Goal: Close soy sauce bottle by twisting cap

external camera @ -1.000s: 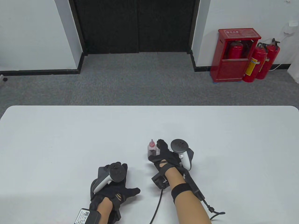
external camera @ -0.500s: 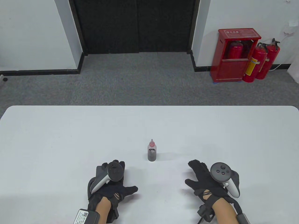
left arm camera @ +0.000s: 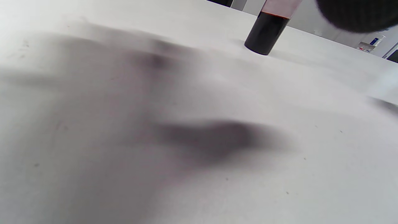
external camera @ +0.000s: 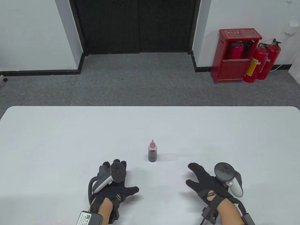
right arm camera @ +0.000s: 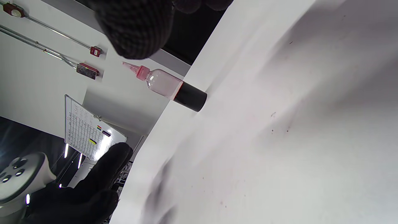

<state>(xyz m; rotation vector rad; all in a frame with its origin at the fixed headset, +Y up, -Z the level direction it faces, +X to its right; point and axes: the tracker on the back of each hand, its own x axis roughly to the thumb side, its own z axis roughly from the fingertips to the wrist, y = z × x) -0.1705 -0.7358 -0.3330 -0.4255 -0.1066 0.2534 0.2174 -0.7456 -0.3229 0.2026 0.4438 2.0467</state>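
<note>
A small clear bottle (external camera: 152,152) half full of dark soy sauce stands upright on the white table (external camera: 70,140), with a pink pointed cap (external camera: 152,143) on top. It also shows in the left wrist view (left arm camera: 267,31) and the right wrist view (right arm camera: 174,88). My left hand (external camera: 117,182) rests flat on the table, below and left of the bottle, fingers spread and empty. My right hand (external camera: 204,180) lies open below and right of the bottle, empty and apart from it.
The table's far edge (external camera: 150,106) runs across the middle of the table view. Beyond it lie grey carpet, a dark door and a red extinguisher cabinet (external camera: 236,56) with two extinguishers at the right wall.
My right hand let go of the bottle, drew back toward the near edge and to the right, and now rests open. The bottle stays upright. My left hand barely shifted.
</note>
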